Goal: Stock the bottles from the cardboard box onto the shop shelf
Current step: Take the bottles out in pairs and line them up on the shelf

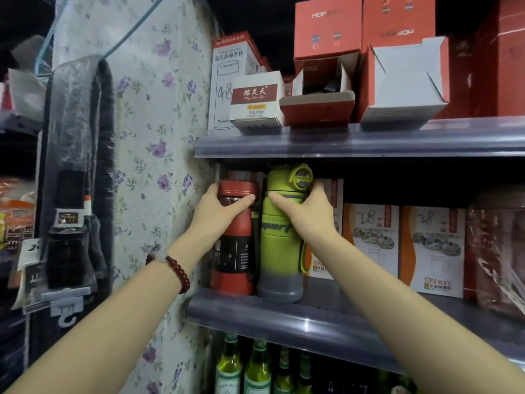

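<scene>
A red bottle (pixel 233 268) with a black label stands upright at the left end of the middle shelf (pixel 326 322). My left hand (pixel 220 207) grips it just below its cap. Right beside it stands a lime-green bottle (pixel 279 251) with a grey base and a flip lid. My right hand (pixel 305 211) grips that bottle around its neck. Both bottles rest on the shelf, close to its front edge. The cardboard box is out of view.
White and orange boxed goods (pixel 434 251) marked 28 fill the shelf to the right of the bottles. Red and white cartons (pixel 326 89) crowd the upper shelf. Green glass bottles (pixel 255 368) stand below. A floral-papered wall (pixel 159 137) borders the shelves at left.
</scene>
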The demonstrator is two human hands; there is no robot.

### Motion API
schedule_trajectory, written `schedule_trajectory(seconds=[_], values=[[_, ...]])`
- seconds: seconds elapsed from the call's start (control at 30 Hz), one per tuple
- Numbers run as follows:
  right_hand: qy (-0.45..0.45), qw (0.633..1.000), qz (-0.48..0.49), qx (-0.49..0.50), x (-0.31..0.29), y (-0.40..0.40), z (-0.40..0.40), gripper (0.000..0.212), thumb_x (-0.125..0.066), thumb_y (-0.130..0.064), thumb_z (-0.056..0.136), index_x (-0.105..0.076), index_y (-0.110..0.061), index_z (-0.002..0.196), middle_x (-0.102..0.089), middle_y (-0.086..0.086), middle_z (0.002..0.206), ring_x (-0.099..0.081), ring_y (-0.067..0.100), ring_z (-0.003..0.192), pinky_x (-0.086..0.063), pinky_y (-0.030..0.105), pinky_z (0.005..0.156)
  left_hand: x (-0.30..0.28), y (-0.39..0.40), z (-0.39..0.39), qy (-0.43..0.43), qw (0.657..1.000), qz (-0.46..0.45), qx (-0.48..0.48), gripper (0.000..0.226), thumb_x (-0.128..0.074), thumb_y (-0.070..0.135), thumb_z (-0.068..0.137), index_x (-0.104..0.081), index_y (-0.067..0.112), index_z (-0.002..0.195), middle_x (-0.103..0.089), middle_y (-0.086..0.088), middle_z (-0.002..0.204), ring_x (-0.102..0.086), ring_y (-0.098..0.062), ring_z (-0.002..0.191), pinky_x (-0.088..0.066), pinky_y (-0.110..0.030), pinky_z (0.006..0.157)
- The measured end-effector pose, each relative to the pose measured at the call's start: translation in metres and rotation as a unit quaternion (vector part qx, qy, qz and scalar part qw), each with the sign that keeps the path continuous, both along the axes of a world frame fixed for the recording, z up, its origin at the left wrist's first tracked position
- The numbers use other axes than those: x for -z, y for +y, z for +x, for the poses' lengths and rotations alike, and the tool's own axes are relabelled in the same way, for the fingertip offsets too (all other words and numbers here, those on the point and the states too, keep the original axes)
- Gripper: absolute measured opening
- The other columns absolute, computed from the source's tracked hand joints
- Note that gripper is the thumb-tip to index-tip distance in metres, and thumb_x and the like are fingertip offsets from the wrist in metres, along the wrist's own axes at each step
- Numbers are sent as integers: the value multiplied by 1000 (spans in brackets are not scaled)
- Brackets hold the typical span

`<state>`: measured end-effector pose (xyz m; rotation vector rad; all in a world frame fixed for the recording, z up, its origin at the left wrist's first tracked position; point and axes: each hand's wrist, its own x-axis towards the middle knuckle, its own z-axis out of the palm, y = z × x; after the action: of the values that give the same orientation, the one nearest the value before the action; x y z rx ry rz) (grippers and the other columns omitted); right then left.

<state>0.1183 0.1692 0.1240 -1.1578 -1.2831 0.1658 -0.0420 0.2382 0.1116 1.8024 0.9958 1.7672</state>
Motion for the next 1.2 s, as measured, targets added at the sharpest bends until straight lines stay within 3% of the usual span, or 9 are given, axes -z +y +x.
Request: schedule_trajectory(seconds=[0.13,0.23,0.3,0.4,0.57,0.67,0.77,0.9,1.2], values=[[-70,996,-32,35,18,-20,6,90,-75,-40,75,-25,-9,143,-37,13,145,-37,29,132,-34,37,105,9,-10,-2,6,999,35,-25,65,-76,34,75,-48,18,131,-56,9,113,-58,-11,107,-45,-26,92],[-119,991,-18,53,35,-37,12,86,-74,-33,77,-24,-13,144,-36,11,144,-37,27,132,-33,36,106,20,-22,-9,12,997,37,-59,69,-73,33,79,-41,16,138,-52,5,121,-53,-12,110,-47,-24,90],[-135,990,-13,47,45,-48,15,77,-72,-29,79,-29,-15,142,-38,8,141,-39,23,129,-33,27,98,28,-35,-13,17,995,27,-91,61,-71,32,81,-44,15,134,-53,4,117,-54,-13,103,-49,-17,76],[-167,985,4,40,58,-65,19,65,-69,-26,81,-37,-16,137,-45,6,135,-43,18,123,-29,20,89,40,-60,-17,42,992,10,-115,46,-68,30,83,-53,15,124,-59,0,110,-60,-16,98,-51,-27,80],[-255,966,6,-34,91,-87,15,46,-65,-24,84,-51,-12,126,-57,7,121,-53,21,113,-35,23,84,74,-120,-27,129,977,-39,-162,26,-67,28,84,-63,13,106,-66,-1,96,-61,-14,87,-48,-24,76],[-310,945,-25,-98,115,-100,0,35,-65,-23,82,-61,-12,114,-64,7,114,-58,23,107,-42,29,85,102,-161,-36,223,950,-71,-208,19,-66,25,84,-66,13,99,-66,-2,90,-61,-14,81,-49,-24,69],[-344,922,-75,-161,141,-109,-27,26,-66,-22,78,-67,-12,102,-70,8,102,-63,24,98,-49,32,83,132,-203,-54,304,912,-109,-253,16,-67,26,83,-68,13,92,-68,-4,87,-65,-19,80,-50,-29,76],[-399,875,-136,-240,181,-127,-79,22,-65,-26,77,-71,-13,93,-72,12,99,-64,28,98,-51,34,84,170,-256,-93,403,844,-232,-267,14,-65,30,84,-69,17,89,-67,2,84,-65,-19,83,-54,-35,78],[-483,752,-228,-387,311,-188,-236,13,-68,-25,76,-69,-13,76,-72,13,90,-65,28,91,-52,34,76,292,-364,-213,391,772,-388,-318,15,-64,27,82,-70,16,91,-72,-5,91,-65,-23,88,-55,-40,79]])
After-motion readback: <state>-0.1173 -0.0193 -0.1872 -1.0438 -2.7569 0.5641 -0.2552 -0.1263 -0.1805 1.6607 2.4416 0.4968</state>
